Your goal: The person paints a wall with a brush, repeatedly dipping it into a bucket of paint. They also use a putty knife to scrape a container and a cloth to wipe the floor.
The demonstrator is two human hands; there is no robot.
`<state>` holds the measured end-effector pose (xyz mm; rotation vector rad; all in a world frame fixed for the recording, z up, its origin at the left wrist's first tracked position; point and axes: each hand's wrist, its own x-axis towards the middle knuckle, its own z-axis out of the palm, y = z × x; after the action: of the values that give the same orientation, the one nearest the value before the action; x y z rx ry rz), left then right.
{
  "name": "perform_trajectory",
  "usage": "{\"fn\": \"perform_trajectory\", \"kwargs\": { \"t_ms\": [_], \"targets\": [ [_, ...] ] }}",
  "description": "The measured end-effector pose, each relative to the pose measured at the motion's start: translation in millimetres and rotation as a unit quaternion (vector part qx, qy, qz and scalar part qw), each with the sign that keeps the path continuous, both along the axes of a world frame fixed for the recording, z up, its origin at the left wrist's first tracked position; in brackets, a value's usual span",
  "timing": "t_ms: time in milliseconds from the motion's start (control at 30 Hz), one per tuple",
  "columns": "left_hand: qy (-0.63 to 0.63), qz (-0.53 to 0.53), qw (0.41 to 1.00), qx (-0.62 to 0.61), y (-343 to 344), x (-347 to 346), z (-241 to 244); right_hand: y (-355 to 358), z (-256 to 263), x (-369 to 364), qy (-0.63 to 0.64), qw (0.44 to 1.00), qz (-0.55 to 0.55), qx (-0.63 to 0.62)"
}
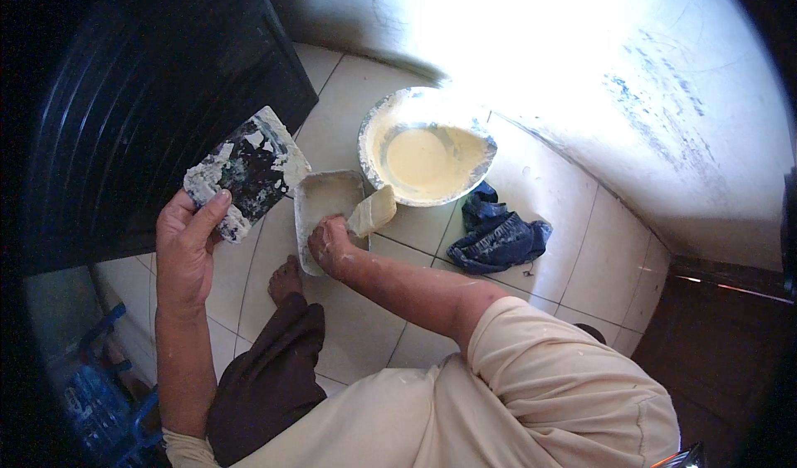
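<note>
My left hand grips a dark flat plate by its lower edge, thumb on top. White putty-like paste is caked along the plate's edges and in patches on its face. Lower and to the right, my right hand is over a rectangular tray smeared with pale residue. Its fingers are closed around a flat tool coated in cream paste; the handle is hidden by the hand, and the tool's exact kind is unclear. Just beyond the tray stands a round basin with cream-coloured liquid mixture inside and a crusted rim.
A dark blue crumpled cloth lies beside the basin on the tiled floor. A dark ribbed panel rises at left, a scuffed white wall at right. Blue objects sit at lower left. My bare foot is near the tray.
</note>
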<state>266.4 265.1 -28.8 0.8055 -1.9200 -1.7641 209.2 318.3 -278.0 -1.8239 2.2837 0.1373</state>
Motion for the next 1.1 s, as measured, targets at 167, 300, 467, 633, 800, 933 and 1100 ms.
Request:
{"fn": "perform_trajectory", "kwargs": {
  "t_ms": [167,300,467,633,800,933,1100],
  "targets": [
    [-0.013,-0.001,1.0,-0.005,-1.2,1.8,-0.3,8.8,6.2,3.0,0.052,0.997,0.022,-0.058],
    [-0.026,-0.005,1.0,-0.011,-0.9,0.3,-0.2,0.7,11.1,-3.8,-0.08,0.994,0.051,0.058],
    [-0.022,-0.01,1.0,0.002,0.7,-1.4,0.2,13.2,-12.0,5.1,0.097,0.986,0.019,-0.134],
    [-0.03,-0.018,0.999,0.0,1.8,-4.2,0.9,-5.2,0.4,3.8,-0.097,0.994,0.038,0.013],
    [-0.044,-0.022,0.999,0.001,-0.2,-4.1,1.5,6.2,10.2,12.1,0.019,0.982,-0.071,-0.173],
    [-0.051,-0.026,0.998,-0.01,2.5,-5.7,2.6,11.9,50.1,-3.8,-0.105,0.992,0.075,-0.01],
    [-0.117,-0.058,0.988,-0.081,-1.8,-14.4,5.4,35.6,57.3,0.8,0.026,0.992,-0.064,-0.105]
  ]
}}
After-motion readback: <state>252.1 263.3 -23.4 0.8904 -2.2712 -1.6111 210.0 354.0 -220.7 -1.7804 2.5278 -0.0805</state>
